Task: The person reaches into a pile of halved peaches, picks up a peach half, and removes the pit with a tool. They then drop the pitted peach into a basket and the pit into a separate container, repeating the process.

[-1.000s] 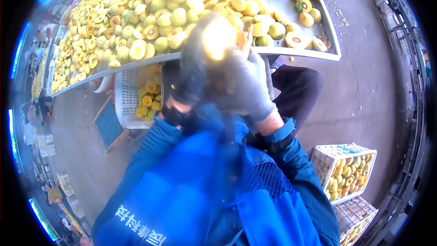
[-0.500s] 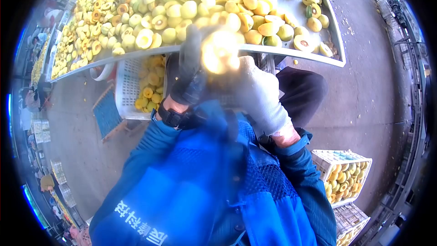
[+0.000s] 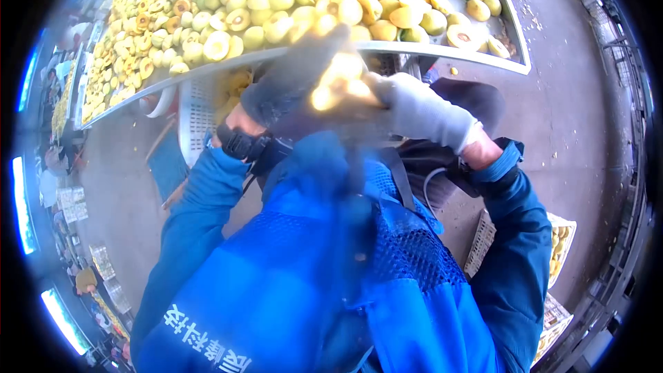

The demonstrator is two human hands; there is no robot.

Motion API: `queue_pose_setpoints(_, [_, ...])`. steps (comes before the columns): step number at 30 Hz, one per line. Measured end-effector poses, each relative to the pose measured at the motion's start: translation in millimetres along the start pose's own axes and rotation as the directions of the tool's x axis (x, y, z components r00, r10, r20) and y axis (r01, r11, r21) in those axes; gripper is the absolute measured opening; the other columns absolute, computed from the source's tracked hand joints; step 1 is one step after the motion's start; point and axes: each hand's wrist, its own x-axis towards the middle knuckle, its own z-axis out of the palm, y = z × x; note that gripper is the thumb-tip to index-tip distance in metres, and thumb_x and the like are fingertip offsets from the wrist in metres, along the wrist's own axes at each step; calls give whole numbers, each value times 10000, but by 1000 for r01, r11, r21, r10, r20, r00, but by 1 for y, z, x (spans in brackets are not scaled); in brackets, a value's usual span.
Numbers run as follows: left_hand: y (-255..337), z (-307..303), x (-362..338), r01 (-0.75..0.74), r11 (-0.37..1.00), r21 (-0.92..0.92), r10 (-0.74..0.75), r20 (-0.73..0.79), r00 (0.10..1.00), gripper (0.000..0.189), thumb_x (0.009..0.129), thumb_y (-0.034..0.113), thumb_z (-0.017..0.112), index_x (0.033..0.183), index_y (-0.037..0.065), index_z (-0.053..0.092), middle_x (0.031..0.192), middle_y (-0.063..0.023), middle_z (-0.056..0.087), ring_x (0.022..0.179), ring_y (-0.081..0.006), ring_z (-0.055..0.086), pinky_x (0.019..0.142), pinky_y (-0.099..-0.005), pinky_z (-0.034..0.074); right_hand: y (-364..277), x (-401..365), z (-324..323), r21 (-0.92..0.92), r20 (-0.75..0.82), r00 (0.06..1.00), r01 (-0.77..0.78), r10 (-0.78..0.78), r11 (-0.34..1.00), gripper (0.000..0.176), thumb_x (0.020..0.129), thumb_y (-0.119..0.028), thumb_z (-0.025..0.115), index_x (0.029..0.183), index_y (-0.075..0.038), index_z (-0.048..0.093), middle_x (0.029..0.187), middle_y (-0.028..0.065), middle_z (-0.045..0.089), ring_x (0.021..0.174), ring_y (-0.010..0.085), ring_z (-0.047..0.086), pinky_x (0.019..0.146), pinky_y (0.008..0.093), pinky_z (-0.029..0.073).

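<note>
My left hand (image 3: 297,72), in a dark glove with a black watch at the wrist, is raised at the near edge of the metal tray (image 3: 442,48). My right hand (image 3: 421,107), in a pale knitted glove, is just to its right. Between them is a bright, blurred yellow patch (image 3: 342,83), too overexposed to make out. The fingers of both hands are smeared around it. Beyond them, halved yellow-green fruits (image 3: 276,0) with brown centres are heaped on the tray.
A white crate (image 3: 197,114) with yellow fruit stands under the tray, beside a blue folding stool (image 3: 168,166). More fruit crates (image 3: 563,235) are at the lower right. Distant people and crates line the left edge.
My right hand has shifted right, its forearm swinging outward. My left hand has tilted to the right and risen slightly. The view has moved, so the tray sits a little higher.
</note>
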Motion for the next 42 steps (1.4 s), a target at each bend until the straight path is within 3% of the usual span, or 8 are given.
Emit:
queue_pose_setpoints(10, [43,21,20,382,726,-572,-619,-302,725,520,1052,394,370,1112,-27,668,1122,-147,680,1006,-218,644,928,-331,493,-22,8,55,904,-98,978,9,185,428,344,940,-337,638,1002,2,635,699,-19,580,619,88,558,532,267,444])
queue_pose_setpoints(15, [29,-1,21,351,793,-499,-513,-235,825,576,1038,458,387,1083,-38,678,952,-107,722,820,-206,681,754,-334,554,-13,20,58,351,-380,917,22,121,936,175,873,-177,633,903,-5,617,746,44,631,607,203,589,573,336,494])
queue_pose_setpoints(23, [-4,-12,31,123,812,-571,-257,-159,953,261,903,210,568,932,-9,707,1018,-133,710,907,-262,681,829,-364,542,19,36,62,989,-6,997,-7,83,150,114,939,-175,563,942,-63,588,726,-4,515,624,159,542,569,327,463])
queue_pose_setpoints(25, [-1,-14,34,193,830,-523,-332,-188,924,274,894,210,596,1058,2,665,1035,-129,697,912,-250,674,849,-365,538,-11,27,47,791,-211,977,160,18,590,125,917,-146,590,970,-37,620,763,17,586,672,137,571,596,306,469])
queue_pose_setpoints(30, [0,30,9,382,898,-217,-440,-449,778,540,962,456,486,1257,8,545,1129,-133,660,966,-255,659,877,-354,541,-39,28,50,742,-296,946,140,133,655,150,883,-142,637,964,-16,636,757,77,650,682,180,638,623,355,502])
queue_pose_setpoints(31, [3,36,7,427,892,-148,-438,-513,738,601,980,518,455,1292,8,521,1151,-134,652,979,-258,656,882,-351,542,-24,40,59,-37,-528,843,103,-107,994,136,866,-163,656,894,-36,616,755,114,657,659,275,666,606,406,519])
queue_pose_setpoints(34, [6,29,9,-94,-101,-990,-869,42,493,708,990,621,380,1342,16,487,1176,-151,643,987,-270,655,884,-361,547,-2,44,75,157,-654,756,87,38,984,117,854,-161,655,850,-57,602,742,131,660,665,347,665,572,440,520])
queue_pose_setpoints(42, [-93,30,-150,609,549,-572,-821,-506,265,349,1000,263,552,1215,-6,607,1199,-140,635,1083,-251,606,941,-353,485,129,38,148,-112,-347,922,-223,172,968,234,986,-284,512,1026,-54,526,756,219,664,753,413,661,613,484,499])
